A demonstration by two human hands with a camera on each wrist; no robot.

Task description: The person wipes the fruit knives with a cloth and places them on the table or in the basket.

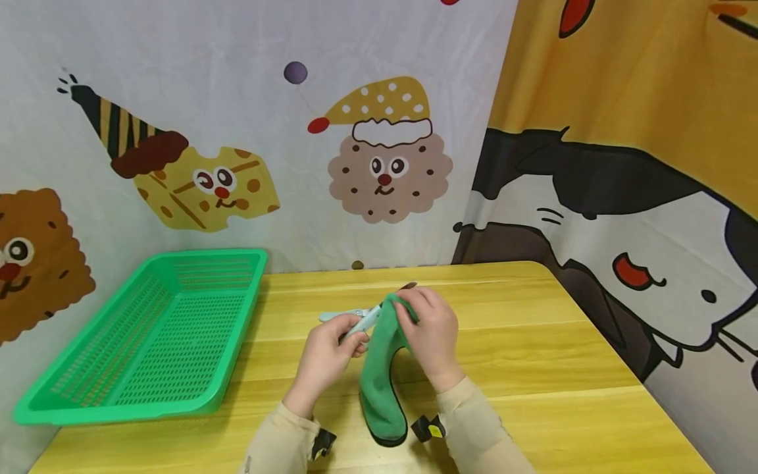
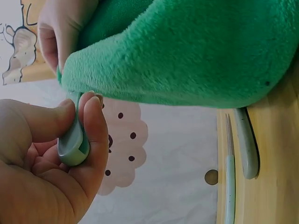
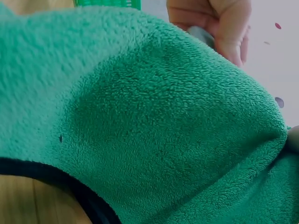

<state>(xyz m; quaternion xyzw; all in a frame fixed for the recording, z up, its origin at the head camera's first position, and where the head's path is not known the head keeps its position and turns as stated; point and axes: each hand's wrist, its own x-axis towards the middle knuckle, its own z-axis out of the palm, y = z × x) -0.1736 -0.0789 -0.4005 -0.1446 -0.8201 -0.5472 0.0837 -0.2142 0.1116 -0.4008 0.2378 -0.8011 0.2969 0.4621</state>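
Observation:
My left hand (image 1: 326, 355) grips a pale blue utensil handle (image 1: 366, 320) between thumb and fingers; its rounded end shows in the left wrist view. The handle's far end runs into a fold of a green plush cloth (image 1: 379, 388) with dark edging, so the utensil's head is hidden. With thumb and fingers, my right hand (image 1: 433, 329) pinches the top of that cloth, which hangs down in a curve between both hands. In the left wrist view, a thin metal-ended utensil with a pale blue handle (image 2: 230, 186) and a grey-green handle (image 2: 248, 149) lie on the table behind the cloth.
A green plastic basket (image 1: 237, 368) with slotted walls stands on the left of the wooden table (image 1: 533, 368). A curtain (image 1: 237, 59) printed with cartoon figures hangs right behind the table's far edge.

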